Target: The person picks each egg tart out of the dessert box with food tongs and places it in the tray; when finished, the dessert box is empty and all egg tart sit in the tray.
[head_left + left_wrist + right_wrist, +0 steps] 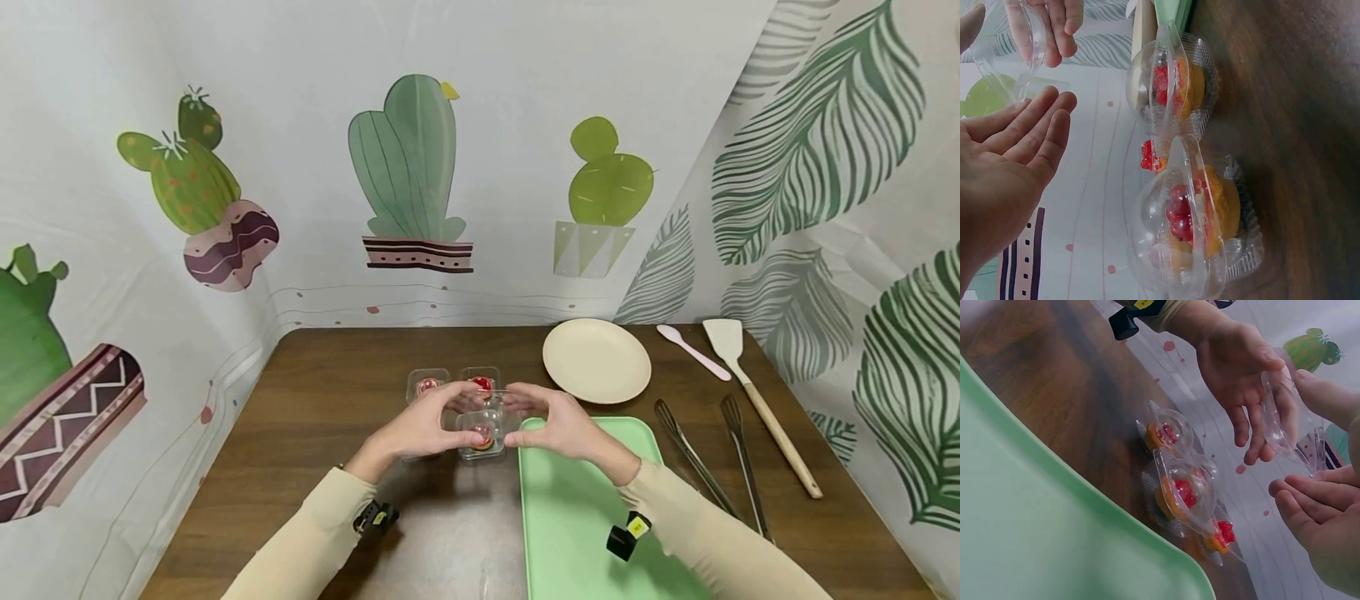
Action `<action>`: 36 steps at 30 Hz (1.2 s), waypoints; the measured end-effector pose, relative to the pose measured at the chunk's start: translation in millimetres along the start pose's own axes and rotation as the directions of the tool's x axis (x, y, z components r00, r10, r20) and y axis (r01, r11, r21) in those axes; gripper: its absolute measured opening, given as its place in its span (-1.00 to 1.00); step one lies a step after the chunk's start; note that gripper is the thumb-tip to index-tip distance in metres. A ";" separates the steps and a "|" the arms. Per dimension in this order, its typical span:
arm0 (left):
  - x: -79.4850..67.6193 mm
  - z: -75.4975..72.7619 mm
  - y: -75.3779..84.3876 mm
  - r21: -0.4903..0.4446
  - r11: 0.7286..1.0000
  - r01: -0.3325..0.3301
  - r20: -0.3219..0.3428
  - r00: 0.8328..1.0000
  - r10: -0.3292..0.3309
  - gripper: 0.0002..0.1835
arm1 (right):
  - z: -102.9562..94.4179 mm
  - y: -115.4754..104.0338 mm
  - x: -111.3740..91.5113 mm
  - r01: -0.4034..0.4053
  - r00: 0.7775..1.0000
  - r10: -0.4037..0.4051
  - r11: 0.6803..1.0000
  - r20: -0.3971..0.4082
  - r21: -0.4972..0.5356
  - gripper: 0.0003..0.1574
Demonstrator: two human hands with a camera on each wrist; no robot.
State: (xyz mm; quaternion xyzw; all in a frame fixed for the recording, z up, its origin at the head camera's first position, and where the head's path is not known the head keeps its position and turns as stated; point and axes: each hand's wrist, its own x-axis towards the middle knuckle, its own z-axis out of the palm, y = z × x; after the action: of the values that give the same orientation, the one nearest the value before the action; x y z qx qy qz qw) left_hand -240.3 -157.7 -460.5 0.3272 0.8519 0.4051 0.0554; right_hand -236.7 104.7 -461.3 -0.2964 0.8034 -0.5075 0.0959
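Observation:
Both hands hold a clear, see-through plastic lid [1279, 419] between them, above the table. My left hand [431, 421] pinches its left edge between thumb and fingers; my right hand [562, 425] does the same on the right. Below stand several clear plastic boxes with domed tops, each holding a small orange-yellow pastry with red topping. One box [482, 450] sits right under the hands, showing through the lid. Close by in the left wrist view, a box [1235, 256] shows round red berries on its pastry. Behind the hands is another box [427, 373], partly covered by the left hand.
A green tray [577, 517] lies under the right forearm. Beyond it is a cream plate [596, 360]. To the right lie a pink spoon [693, 352], a white spatula [757, 392] with a wooden handle, and dark metal tongs [697, 458]. A printed cloth [517, 167] hangs behind the table.

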 end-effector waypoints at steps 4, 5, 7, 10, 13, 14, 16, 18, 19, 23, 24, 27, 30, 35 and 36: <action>-8.9 2.4 2.9 0.110 0.994 0.027 0.018 0.999 -0.029 -0.24 | 1.9 -2.9 -4.5 0.013 1.000 -0.011 0.988 0.018 -0.151 0.02; -11.3 4.2 2.9 0.155 0.988 0.021 0.028 0.999 -0.026 -0.22 | 2.9 -3.2 -6.2 0.018 1.000 -0.013 0.981 0.027 -0.192 0.04; -16.6 8.0 4.4 0.239 0.971 0.011 0.051 0.998 -0.024 -0.19 | 5.2 -3.5 -9.9 0.023 0.999 -0.012 0.967 0.045 -0.255 0.05; -24.1 13.7 7.5 0.350 0.937 -0.002 0.083 0.996 -0.029 -0.15 | 10.2 -2.3 -14.8 0.030 0.997 -0.003 0.940 0.079 -0.340 0.08; -30.9 17.4 11.4 0.404 0.915 0.006 0.117 0.991 -0.058 -0.11 | 15.4 -1.5 -18.9 0.039 0.993 0.010 0.914 0.119 -0.403 0.12; -32.9 18.7 12.5 0.419 0.908 0.010 0.126 0.990 -0.069 -0.10 | 17.5 -1.0 -20.1 0.045 0.992 0.012 0.904 0.129 -0.425 0.13; -36.2 20.9 14.5 0.439 0.898 0.003 0.146 0.986 -0.075 -0.10 | 21.3 -0.6 -22.6 0.051 0.989 0.017 0.890 0.145 -0.454 0.15; -39.0 23.6 15.4 0.459 0.888 -0.010 0.162 0.984 -0.073 -0.11 | 25.4 0.4 -24.6 0.060 0.987 0.017 0.879 0.157 -0.473 0.15; -40.6 25.1 15.9 0.471 0.882 -0.019 0.164 0.984 -0.067 -0.12 | 27.6 1.4 -25.6 0.070 0.986 0.013 0.871 0.164 -0.487 0.15; -47.2 31.6 16.2 0.509 0.860 -0.031 0.164 0.984 -0.061 -0.14 | 35.8 3.8 -29.5 0.124 0.981 -0.021 0.834 0.194 -0.537 0.09; -48.9 33.3 16.4 0.522 0.852 -0.032 0.164 0.984 -0.064 -0.14 | 37.5 4.4 -30.4 0.141 0.979 -0.035 0.823 0.200 -0.550 0.07; -53.0 38.1 16.1 0.558 0.829 -0.046 0.162 0.985 -0.055 -0.13 | 41.8 5.7 -32.8 0.184 0.976 -0.076 0.797 0.206 -0.576 0.05; -56.1 41.9 14.9 0.585 0.808 -0.067 0.150 0.988 -0.026 -0.15 | 45.0 7.4 -34.3 0.198 0.975 -0.095 0.786 0.201 -0.585 0.05; -59.3 46.9 11.3 0.599 0.798 -0.069 0.155 0.987 -0.031 -0.13 | 49.3 10.5 -35.6 0.195 0.976 -0.088 0.773 0.201 -0.603 0.02; -59.7 47.9 10.5 0.599 0.798 -0.065 0.160 0.986 -0.040 -0.13 | 50.1 11.0 -35.8 0.193 0.975 -0.085 0.773 0.203 -0.604 0.01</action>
State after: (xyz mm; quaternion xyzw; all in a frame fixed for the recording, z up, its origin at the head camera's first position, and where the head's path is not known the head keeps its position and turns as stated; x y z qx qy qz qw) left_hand -171.1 -157.5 -494.9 0.3657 0.9267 0.0852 0.0158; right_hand -189.3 90.6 -499.6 -0.4108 0.8904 -0.1947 0.0211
